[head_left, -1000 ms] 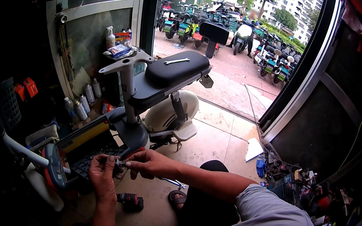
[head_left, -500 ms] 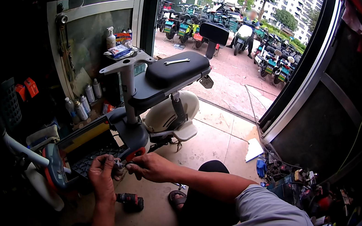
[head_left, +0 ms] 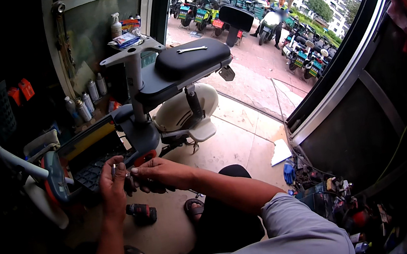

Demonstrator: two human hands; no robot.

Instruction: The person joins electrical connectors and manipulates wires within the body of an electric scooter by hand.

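Note:
Both of my hands meet just in front of the scooter's dark footwell. My left hand (head_left: pixel 113 185) is closed, with a small shiny metal piece (head_left: pixel 114 168) showing between thumb and fingers; its exact kind is too small to tell. Right beside it, my right hand (head_left: pixel 160 173) is closed too, thumb against curled fingers, and whatever it pinches is hidden. Beyond them stands the electric scooter (head_left: pixel 133 92) with a black seat (head_left: pixel 191 60). An open-end wrench (head_left: pixel 191 49) lies on that seat. Below my hands a black and red power drill (head_left: pixel 142 214) rests on the floor.
Spray cans (head_left: pixel 83 110) and bottles line the left wall. A blue glove (head_left: pixel 288 172) and a white sheet (head_left: pixel 280 152) lie by the doorway, near a heap of tools and parts (head_left: pixel 339 206). Outside are parked scooters (head_left: pixel 219 18) and a person (head_left: pixel 279 20).
My right hand has shifted slightly left and up, its fingers now turned more inward against the left hand. The whole view has moved a little; the wrench stays on the seat.

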